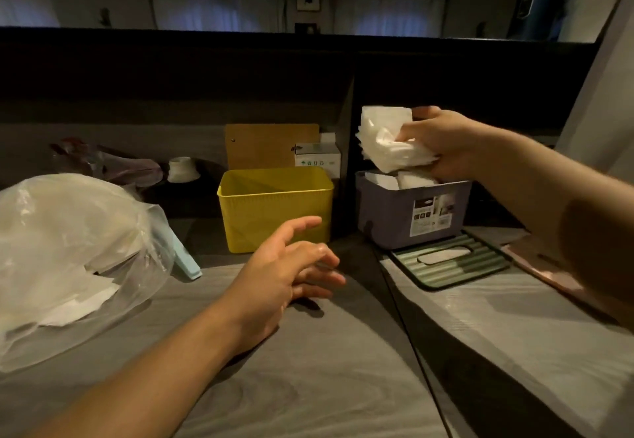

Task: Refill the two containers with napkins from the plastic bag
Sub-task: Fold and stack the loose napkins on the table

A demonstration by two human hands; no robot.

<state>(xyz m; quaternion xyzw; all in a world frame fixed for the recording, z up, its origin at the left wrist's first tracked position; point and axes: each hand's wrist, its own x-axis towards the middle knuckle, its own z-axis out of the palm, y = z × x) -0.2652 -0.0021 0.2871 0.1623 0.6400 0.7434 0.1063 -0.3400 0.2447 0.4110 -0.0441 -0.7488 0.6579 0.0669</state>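
My right hand (442, 144) grips a stack of white napkins (386, 139) just above the purple container (411, 214), which holds some napkins inside. To its left stands the yellow container (274, 211), its visible inside bare. A clear plastic bag (68, 249) with white napkins lies at the left on the grey counter. My left hand (291, 266) hovers over the counter in front of the yellow container, fingers spread and relaxed, holding nothing.
A green ribbed lid (449, 262) with a slot lies in front of the purple container. A light blue clip (187, 262) lies beside the bag. A brown board (267, 146), a small white box (317, 158) and a white cup (182, 170) sit behind the yellow container.
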